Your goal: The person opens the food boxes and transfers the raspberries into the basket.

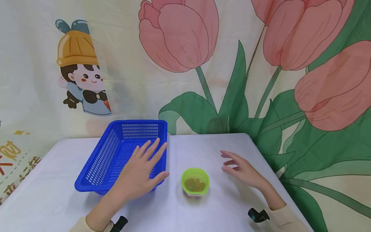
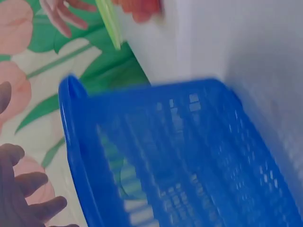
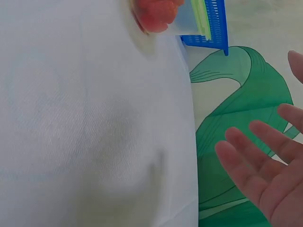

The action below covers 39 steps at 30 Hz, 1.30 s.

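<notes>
My left hand (image 1: 142,172) is spread, fingers straight, over the right side of a blue plastic basket (image 1: 95,167) in the head view. In the left wrist view its fingers (image 2: 35,184) are apart beside the basket wall (image 2: 142,109), holding nothing. To the right of the basket stands a small clear tub (image 1: 195,183) with a green lid. Through its side, the right wrist view shows reddish-orange pieces (image 3: 158,14). My right hand (image 1: 242,169) hovers right of the tub, fingers loosely bent and nothing in them; the right wrist view shows the palm (image 3: 284,189).
A white cloth covers the table (image 1: 162,216). Behind it hangs a backdrop (image 1: 127,80) printed with tulips and a cartoon child. Black wrist cameras (image 1: 258,215) are strapped at both sleeves. The basket's rim rises above the tabletop on the left.
</notes>
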{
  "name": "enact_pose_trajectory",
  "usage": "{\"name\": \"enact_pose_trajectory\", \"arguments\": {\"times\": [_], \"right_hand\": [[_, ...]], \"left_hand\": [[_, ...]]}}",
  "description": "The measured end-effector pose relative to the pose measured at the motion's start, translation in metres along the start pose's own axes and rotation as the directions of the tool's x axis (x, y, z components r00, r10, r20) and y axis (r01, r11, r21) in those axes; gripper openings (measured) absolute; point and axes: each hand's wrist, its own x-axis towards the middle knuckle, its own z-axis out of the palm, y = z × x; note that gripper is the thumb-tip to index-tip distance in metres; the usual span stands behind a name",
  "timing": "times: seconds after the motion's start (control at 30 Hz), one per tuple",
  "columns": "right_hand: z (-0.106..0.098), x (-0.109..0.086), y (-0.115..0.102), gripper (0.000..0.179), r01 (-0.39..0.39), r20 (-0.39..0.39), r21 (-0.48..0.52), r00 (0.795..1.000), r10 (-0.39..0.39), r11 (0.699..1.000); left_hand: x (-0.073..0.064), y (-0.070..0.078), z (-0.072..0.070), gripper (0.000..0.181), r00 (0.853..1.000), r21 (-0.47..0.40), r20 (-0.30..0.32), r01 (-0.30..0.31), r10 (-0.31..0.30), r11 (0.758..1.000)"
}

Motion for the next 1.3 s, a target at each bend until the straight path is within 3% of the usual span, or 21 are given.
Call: {"name": "enact_pose_trajectory", "arguments": {"times": [0.4, 0.7, 1.03, 1.13, 1.3], "right_hand": [[0.009, 0.011, 0.000, 0.061, -0.062, 0.044, 0.123, 0.997, 0.057, 0.991], [0.020, 0.014, -0.004, 0.062, -0.093, 0.066, 0.206, 0.995, 0.081, 0.974], [0.028, 0.018, -0.001, 0.059, -0.107, 0.097, 0.256, 0.992, 0.084, 0.961], [0.030, 0.020, 0.001, 0.057, -0.111, 0.112, 0.284, 0.990, 0.082, 0.953], [0.033, 0.021, 0.002, 0.055, -0.146, 0.133, 0.327, 0.985, 0.108, 0.934]], "left_hand": [[0.011, 0.043, 0.025, 0.083, 0.994, -0.101, -0.055, -0.101, 0.095, 0.990], [0.013, 0.060, 0.042, 0.077, 0.997, -0.205, -0.023, -0.076, 0.073, 0.976], [0.018, 0.076, 0.061, 0.075, 0.998, -0.363, 0.053, 0.006, 0.014, 0.932], [0.017, 0.080, 0.066, 0.073, 0.999, -0.382, 0.046, 0.001, 0.018, 0.924], [0.016, 0.083, 0.072, 0.066, 1.000, -0.352, -0.010, -0.030, 0.029, 0.935]]}}
